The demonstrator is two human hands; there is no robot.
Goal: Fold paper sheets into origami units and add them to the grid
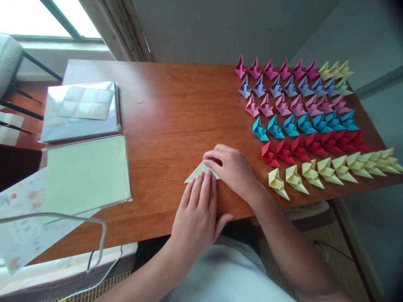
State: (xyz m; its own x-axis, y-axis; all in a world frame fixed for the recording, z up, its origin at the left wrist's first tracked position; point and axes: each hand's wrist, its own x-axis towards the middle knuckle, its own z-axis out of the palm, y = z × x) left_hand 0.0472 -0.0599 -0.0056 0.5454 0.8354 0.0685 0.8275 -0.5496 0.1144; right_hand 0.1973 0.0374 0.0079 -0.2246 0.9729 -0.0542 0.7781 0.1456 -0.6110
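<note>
A pale green sheet of paper (196,170), folded into a triangle, lies on the wooden table near its front edge. My left hand (197,205) rests flat over its lower part, fingers stretched out and pressing down, thumb apart to the right. At the top and right of the triangle, my right hand (235,171) has its thumb and forefinger curled together on the paper. Part of the right half of the paper is hidden under both hands.
Rows of folded origami stand at the right: pale yellow (310,173), red (285,151), blue (290,125), pink (282,105), purple (276,87) and magenta (270,69). At the left lie a green paper pack (88,174), a wrapped pack (80,126) and a white cable (102,235).
</note>
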